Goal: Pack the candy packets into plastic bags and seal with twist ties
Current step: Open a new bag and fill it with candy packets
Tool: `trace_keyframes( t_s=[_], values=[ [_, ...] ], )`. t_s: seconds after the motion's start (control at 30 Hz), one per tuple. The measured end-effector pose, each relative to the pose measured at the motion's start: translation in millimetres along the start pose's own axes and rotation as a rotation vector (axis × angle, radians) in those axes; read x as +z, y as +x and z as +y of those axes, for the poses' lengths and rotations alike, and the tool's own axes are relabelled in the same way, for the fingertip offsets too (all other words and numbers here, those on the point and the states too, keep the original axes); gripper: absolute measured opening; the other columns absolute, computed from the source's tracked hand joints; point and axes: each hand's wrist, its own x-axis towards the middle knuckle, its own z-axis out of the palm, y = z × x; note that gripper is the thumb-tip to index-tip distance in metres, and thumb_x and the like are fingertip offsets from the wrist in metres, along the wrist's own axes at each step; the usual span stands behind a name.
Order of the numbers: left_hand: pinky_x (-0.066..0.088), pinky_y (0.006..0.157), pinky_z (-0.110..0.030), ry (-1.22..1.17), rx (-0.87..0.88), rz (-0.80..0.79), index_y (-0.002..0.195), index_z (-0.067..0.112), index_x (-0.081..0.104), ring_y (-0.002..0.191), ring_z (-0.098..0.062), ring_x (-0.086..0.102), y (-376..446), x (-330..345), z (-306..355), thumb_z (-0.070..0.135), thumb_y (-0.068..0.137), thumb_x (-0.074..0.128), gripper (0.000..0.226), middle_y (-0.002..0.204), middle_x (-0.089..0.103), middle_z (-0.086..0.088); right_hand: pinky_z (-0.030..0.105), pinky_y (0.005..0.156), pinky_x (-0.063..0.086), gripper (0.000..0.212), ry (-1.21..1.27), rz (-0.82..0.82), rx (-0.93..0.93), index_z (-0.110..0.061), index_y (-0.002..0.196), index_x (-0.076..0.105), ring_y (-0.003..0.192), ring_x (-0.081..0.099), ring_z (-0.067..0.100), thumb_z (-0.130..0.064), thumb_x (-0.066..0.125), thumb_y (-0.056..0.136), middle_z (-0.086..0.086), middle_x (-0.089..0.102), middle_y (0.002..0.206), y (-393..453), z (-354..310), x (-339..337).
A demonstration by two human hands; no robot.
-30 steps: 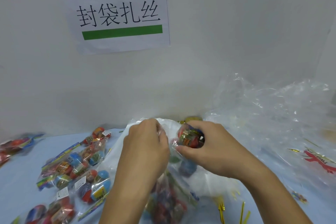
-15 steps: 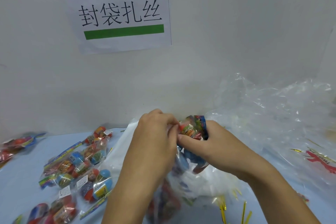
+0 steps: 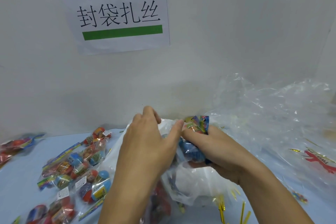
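At the centre of the light blue table (image 3: 16, 178) stands a white translucent plastic bag (image 3: 192, 182) with coloured candy inside. My right hand (image 3: 214, 152) grips a colourful candy packet (image 3: 197, 126) at the bag's mouth, its top sticking up above my fingers. My left hand (image 3: 151, 143) pinches the bag's rim right beside that packet. Several more candy packets (image 3: 78, 167) lie loose on the left of the table. Gold twist ties (image 3: 222, 209) lie near the front, under my right forearm.
A heap of clear plastic bags (image 3: 272, 114), one with red print (image 3: 321, 162), fills the right side. A white wall with a paper sign (image 3: 116, 11) rises just behind the table. Further packets (image 3: 14, 147) sit at the far left edge.
My right hand has turned and pushed the packet lower into the bag's mouth, so its end now points up. My left hand shifted up and right along the bag's rim.
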Motion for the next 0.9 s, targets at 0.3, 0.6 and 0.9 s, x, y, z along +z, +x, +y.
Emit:
trace_keyframes(
  t_s=[0.3, 0.6, 0.9],
  values=[
    [0.037, 0.057, -0.022, -0.032, 0.173, 0.04, 0.077, 0.018, 0.055, 0.066, -0.009, 0.049, 3, -3, -1, 0.029, 0.1, 0.053, 0.025, 0.07, 0.055, 0.005, 0.042, 0.082, 0.058, 0.023, 0.121, -0.225, 0.096, -0.013, 0.098, 0.069, 0.08, 0.068, 0.021, -0.029, 0.053, 0.099, 0.008, 0.072, 0.089, 2, 6, 24],
    [0.041, 0.058, -0.014, -0.174, 0.198, -0.032, 0.075, 0.021, 0.064, 0.067, -0.006, 0.055, 5, 0, -7, 0.03, 0.097, 0.059, 0.024, 0.068, 0.06, 0.009, 0.044, 0.086, 0.049, 0.03, -0.008, -0.347, 0.095, 0.009, 0.12, 0.056, 0.095, 0.063, 0.03, -0.013, 0.043, 0.103, 0.018, 0.067, 0.101, -3, 6, 22],
    [0.044, 0.06, -0.02, -0.165, 0.219, -0.103, 0.075, 0.021, 0.063, 0.071, -0.008, 0.056, 4, 2, -7, 0.031, 0.097, 0.058, 0.025, 0.07, 0.062, 0.007, 0.019, 0.054, 0.029, 0.022, -0.417, -0.245, 0.009, -0.016, 0.074, 0.043, 0.059, 0.03, 0.011, -0.005, 0.046, 0.093, 0.001, 0.035, 0.069, -13, -6, 16]
  ],
)
